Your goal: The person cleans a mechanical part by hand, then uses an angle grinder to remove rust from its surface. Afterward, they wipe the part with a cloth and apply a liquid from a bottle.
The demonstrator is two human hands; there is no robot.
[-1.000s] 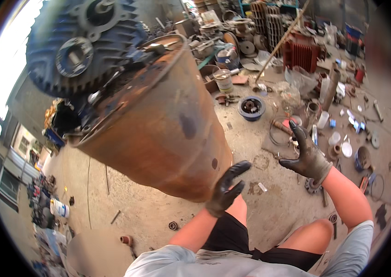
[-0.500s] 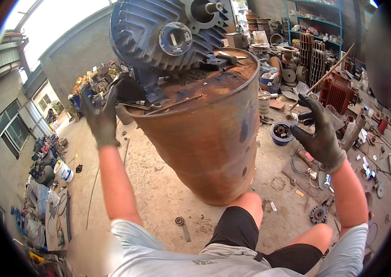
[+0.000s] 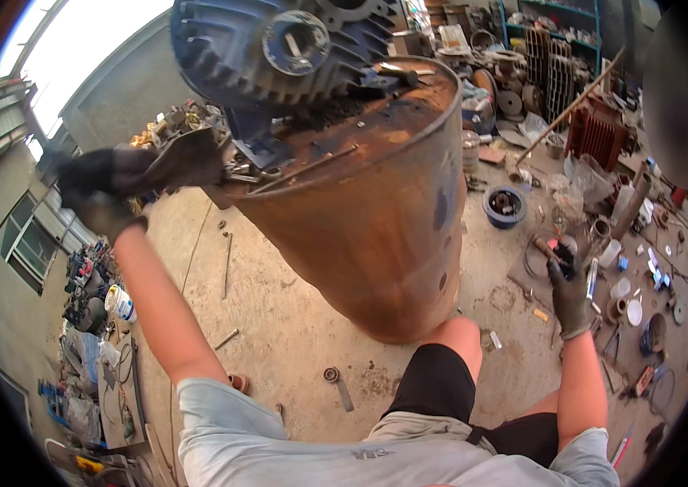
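Note:
My left hand [image 3: 102, 195], in a dark glove and smeared by motion, is out beyond the left side of a rusty drum [image 3: 360, 227]. It appears closed on a dark, flat, bent piece [image 3: 189, 160] that reaches to the drum's rim; the fingers themselves are blurred. On the drum top stands a blue finned gearbox housing [image 3: 279, 57] with a round flanged opening. Small metal tools [image 3: 245, 169] and a thin rod [image 3: 303, 169] lie beside its foot. My gloved right hand [image 3: 569, 296] hangs to the right of the drum, fingers loosely bent and apart, nothing visible in them.
A hammer-like tool [image 3: 399, 75] lies at the back of the drum top. To the right are a blue bowl of parts [image 3: 504, 207], a brown finned casting [image 3: 595, 138], a leaning wooden pole [image 3: 571, 105] and scattered scrap. A white bucket [image 3: 120, 303] stands at left.
My left hand has swung left and the dark flat piece has shifted left with it. My right hand has dropped lower, its fingers less spread. The view has shifted slightly.

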